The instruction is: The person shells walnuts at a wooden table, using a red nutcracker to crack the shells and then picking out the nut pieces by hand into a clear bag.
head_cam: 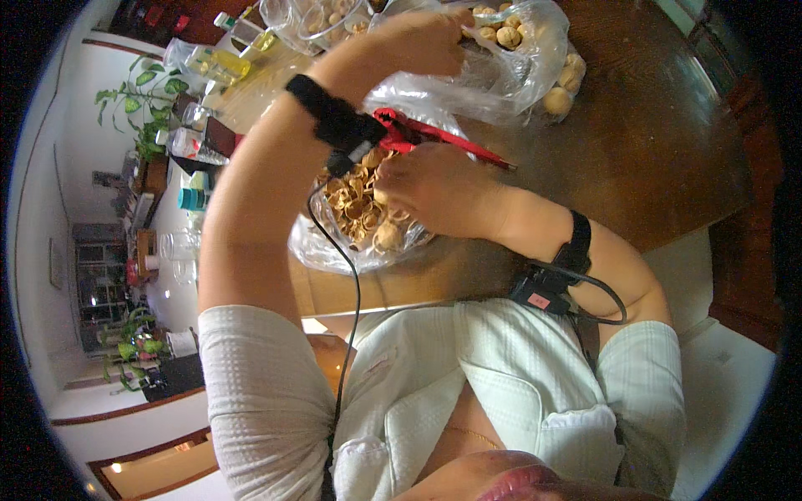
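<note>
My left hand [432, 44] reaches across to a clear plastic bag [495, 94] of whole walnuts [509, 37]. Its fingers are at the bag's mouth, blurred, so what they hold is unclear. Closer to me, my right hand [438, 188] hovers with curled fingers over a second clear bag [313, 250], where broken walnut shells [354, 203] are heaped. A round walnut [388, 237] lies at that heap's near edge, just below my right fingers. Whether these fingers grip anything is hidden. Just beyond this hand rests a red plier-like tool [457, 139].
Both bags lie on a brown wooden table [626, 156]. Plastic tubs [332, 22] with nuts and a bottle of yellow liquid [229, 66] stand far left. A black cable [354, 282] hangs from my left wrist strap, beside the shell bag.
</note>
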Available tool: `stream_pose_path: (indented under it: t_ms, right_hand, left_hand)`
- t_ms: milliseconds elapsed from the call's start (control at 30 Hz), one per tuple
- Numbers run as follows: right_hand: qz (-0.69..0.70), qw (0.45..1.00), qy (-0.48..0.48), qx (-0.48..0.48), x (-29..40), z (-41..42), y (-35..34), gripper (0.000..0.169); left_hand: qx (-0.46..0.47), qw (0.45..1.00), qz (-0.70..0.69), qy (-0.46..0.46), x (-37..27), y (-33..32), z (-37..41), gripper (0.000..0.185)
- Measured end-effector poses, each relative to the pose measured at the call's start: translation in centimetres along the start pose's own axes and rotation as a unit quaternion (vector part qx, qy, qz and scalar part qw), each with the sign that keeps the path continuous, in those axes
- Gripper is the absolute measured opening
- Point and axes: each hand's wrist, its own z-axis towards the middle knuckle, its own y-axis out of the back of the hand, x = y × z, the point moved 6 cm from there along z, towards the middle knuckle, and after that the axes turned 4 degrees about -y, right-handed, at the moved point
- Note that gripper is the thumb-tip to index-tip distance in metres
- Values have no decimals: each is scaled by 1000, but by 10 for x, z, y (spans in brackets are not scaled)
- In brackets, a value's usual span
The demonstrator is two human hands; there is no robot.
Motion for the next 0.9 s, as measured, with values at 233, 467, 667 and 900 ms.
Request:
stream_pose_path:
  t_ms: [233,467,667,900]
  right_hand:
    - [-18,979,-179,-92,-24,-13,37,41]
    - [-56,959,-270,65,-29,-14,36,61]
    - [-77,963,-259,17,-38,-12,31,64]
    - [219,926,-302,-48,-57,-10,36,62]
  left_hand:
    - [-134,870,-462,112,-9,109,-144,26]
    - [-222,792,-522,226,-33,59,-268,34]
    - [-351,605,-689,190,-47,16,-285,41]
    - [-417,566,-696,145,-40,4,-274,44]
